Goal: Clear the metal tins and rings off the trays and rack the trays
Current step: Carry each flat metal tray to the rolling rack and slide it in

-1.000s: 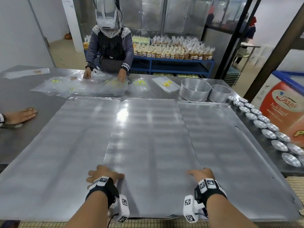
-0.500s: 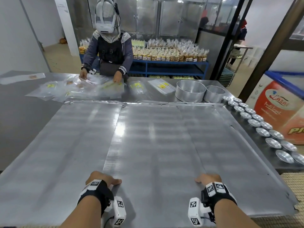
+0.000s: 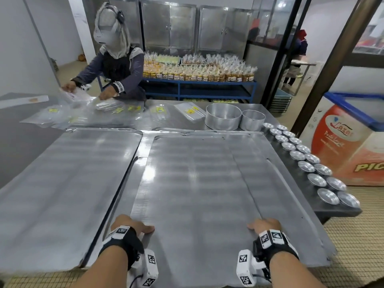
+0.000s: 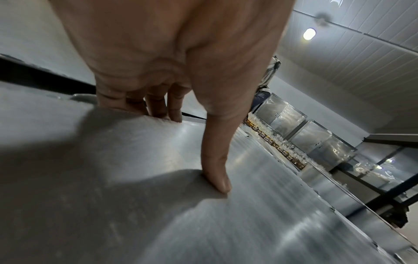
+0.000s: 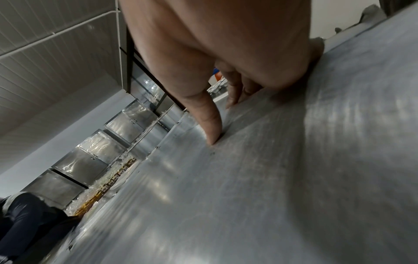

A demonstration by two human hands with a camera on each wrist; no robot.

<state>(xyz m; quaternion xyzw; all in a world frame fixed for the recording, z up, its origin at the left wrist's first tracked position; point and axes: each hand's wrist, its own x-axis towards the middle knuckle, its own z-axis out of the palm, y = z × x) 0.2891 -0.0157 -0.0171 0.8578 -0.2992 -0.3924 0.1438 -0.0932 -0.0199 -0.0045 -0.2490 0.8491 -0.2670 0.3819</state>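
Aluminium tray (image 3: 193, 183) sits cleared, overhanging the table's (image 3: 340, 210) near edge. Left hand (image 3: 128, 225) and right hand (image 3: 265, 225) pinch its near corners, thumbs on top. Lift level, clear neighbouring tray (image 3: 68, 179); tins (image 3: 318, 169) stay right.

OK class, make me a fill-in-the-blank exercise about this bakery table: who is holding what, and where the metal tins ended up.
1. Both the left hand and the right hand grip the near edge of the middle ____.
2. The small tins sit in ____ rows along the table's right edge.
3. Behind the trays stand ____ round metal rings.
4. Across the table, another person handles clear plastic ____.

Missing words: tray; two; two; bags
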